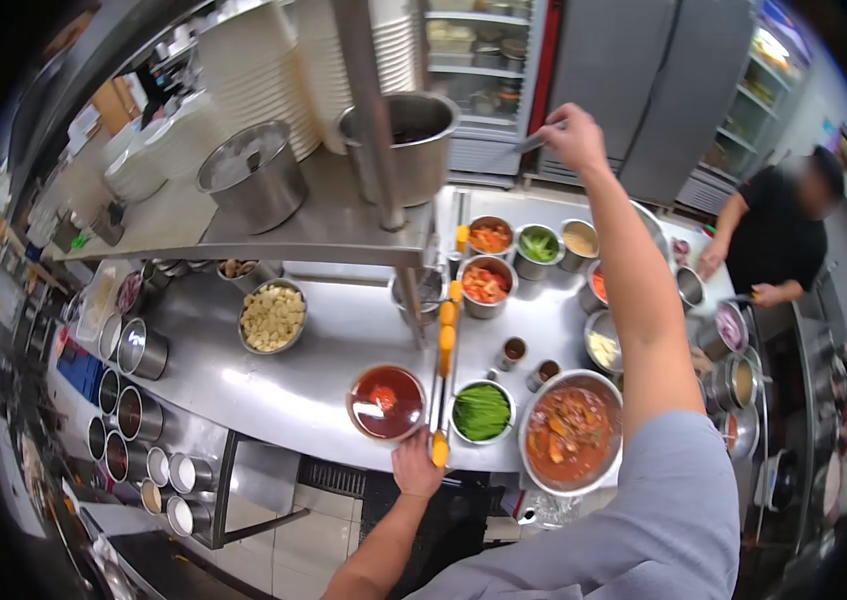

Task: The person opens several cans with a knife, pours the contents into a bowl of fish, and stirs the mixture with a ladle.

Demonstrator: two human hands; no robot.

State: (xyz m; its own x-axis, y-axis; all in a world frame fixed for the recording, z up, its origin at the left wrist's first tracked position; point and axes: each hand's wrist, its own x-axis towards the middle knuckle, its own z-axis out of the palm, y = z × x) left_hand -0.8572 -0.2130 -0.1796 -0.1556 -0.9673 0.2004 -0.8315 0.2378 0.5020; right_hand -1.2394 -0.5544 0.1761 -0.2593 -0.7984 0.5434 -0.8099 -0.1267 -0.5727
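Note:
My right hand [575,138] is raised high over the far side of the counter, its fingers closed around a thin metal utensil [525,147] whose blurred end points left. Low at the counter's front edge, my left hand [416,468] has its fingers at the near rim of a bowl of dark red liquid [386,402], with a brighter red lump in the middle. Right of that bowl are a bowl of cut green vegetables [482,412] and a large metal bowl of red, saucy food [571,432]. Two small cups [513,352] stand behind them.
An overhead shelf [313,240] carries metal pots [253,178] and stacked white dishes. A bowl of pale chunks [273,317] sits beneath it. Yellow-clipped rails [446,345] divide the counter. Pots of cut vegetables [486,285] stand farther back. A person in black [778,225] works at right.

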